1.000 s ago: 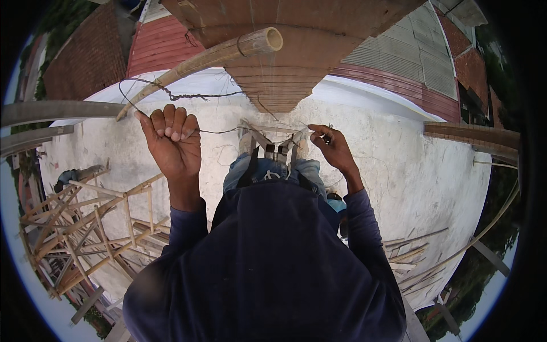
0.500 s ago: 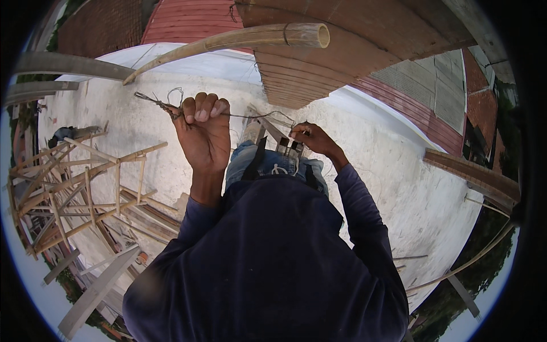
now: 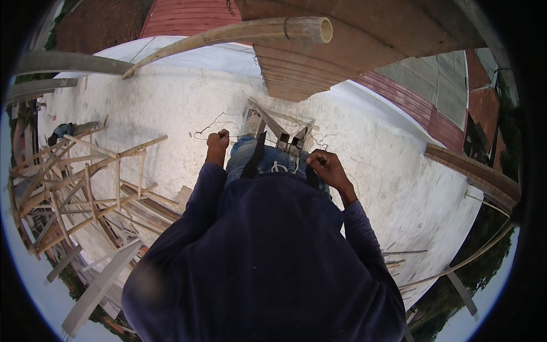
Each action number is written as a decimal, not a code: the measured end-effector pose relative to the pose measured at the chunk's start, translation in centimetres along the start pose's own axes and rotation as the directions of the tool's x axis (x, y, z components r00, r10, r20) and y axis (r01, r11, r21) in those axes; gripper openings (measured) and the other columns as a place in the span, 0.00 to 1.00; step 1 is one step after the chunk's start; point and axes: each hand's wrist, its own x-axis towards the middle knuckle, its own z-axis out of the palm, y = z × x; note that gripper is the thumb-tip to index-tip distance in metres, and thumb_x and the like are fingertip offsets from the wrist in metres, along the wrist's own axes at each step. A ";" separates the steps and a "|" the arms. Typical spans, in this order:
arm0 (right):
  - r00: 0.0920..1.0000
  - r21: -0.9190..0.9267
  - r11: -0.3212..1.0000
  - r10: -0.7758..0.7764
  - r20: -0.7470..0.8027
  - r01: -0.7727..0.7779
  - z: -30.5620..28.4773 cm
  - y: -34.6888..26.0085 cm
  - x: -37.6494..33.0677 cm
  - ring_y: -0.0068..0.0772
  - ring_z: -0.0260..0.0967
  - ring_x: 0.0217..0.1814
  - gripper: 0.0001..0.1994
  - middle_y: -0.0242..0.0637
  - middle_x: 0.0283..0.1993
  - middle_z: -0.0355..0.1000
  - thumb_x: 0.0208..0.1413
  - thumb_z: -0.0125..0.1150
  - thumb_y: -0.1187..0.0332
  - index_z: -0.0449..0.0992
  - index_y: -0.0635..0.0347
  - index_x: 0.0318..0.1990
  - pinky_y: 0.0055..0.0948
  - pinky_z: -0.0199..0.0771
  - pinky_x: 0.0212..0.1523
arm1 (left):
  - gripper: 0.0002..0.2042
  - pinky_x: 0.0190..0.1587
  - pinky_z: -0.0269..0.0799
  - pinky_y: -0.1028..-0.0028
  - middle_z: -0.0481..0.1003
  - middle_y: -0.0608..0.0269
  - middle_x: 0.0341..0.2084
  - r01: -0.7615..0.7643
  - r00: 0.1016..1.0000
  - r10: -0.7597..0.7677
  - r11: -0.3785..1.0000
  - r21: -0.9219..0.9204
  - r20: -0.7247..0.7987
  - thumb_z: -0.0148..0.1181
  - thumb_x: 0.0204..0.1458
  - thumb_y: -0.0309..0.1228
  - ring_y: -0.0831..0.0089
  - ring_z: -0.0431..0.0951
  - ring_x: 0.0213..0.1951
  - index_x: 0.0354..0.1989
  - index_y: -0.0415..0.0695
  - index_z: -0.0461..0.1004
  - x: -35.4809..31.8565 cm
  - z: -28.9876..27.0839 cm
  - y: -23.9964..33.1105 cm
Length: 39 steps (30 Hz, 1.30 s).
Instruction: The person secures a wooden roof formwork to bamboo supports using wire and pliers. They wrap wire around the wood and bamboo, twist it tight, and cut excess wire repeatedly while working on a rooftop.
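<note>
My left hand is closed in a fist beside my left hip. Thin dark wire sticks out from it in a loose loop to the left. My right hand is low at my right hip, its fingers pinched together. Bent ends of thin wire rise just above those fingers. Between the hands, metal tools or fittings show at the front of my blue jeans. The stretch of wire between the hands is hard to make out.
Timber pieces lie just ahead of my waist. A thick bamboo pole juts across the front above the pale floor. Bamboo framing stands at left, with a person beyond it. A brown corrugated sheet spans the far side.
Both hands have come down toward my waist, the left dropping from its raised position. The wire that ran between them at chest height has come down too. The right hand shifted slightly rightward.
</note>
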 end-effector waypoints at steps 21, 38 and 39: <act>0.800 -0.243 0.956 -0.016 -0.599 -0.163 -4.8 6.8 -1.9 0.30 0.72 0.26 0.24 0.48 0.38 0.81 0.74 0.47 0.53 0.72 0.66 0.62 0.30 0.74 0.34 | 0.33 0.48 0.79 0.53 0.81 0.39 0.45 -0.139 0.887 0.043 0.974 0.178 0.459 0.58 0.57 0.58 0.48 0.83 0.49 0.50 0.34 0.79 0.0 4.0 8.0; 0.534 -0.301 0.726 0.108 -0.839 -0.619 -27.8 8.5 -10.9 0.48 0.79 0.37 0.25 0.43 0.30 0.83 0.64 0.36 0.59 0.80 0.65 0.29 0.41 0.76 0.45 | 0.24 0.55 0.72 0.52 0.75 0.43 0.52 -0.314 0.947 0.321 0.908 -0.280 -0.019 0.66 0.57 0.44 0.44 0.76 0.53 0.56 0.42 0.74 2.0 4.2 5.3; 0.556 -0.375 0.661 0.078 -0.827 -0.650 -29.7 7.9 -11.6 0.45 0.76 0.32 0.24 0.44 0.30 0.83 0.63 0.37 0.60 0.80 0.67 0.31 0.40 0.75 0.41 | 0.22 0.53 0.73 0.53 0.76 0.44 0.51 -0.347 0.934 0.357 0.890 -0.297 -0.021 0.67 0.56 0.42 0.46 0.77 0.51 0.54 0.42 0.75 3.0 3.8 5.5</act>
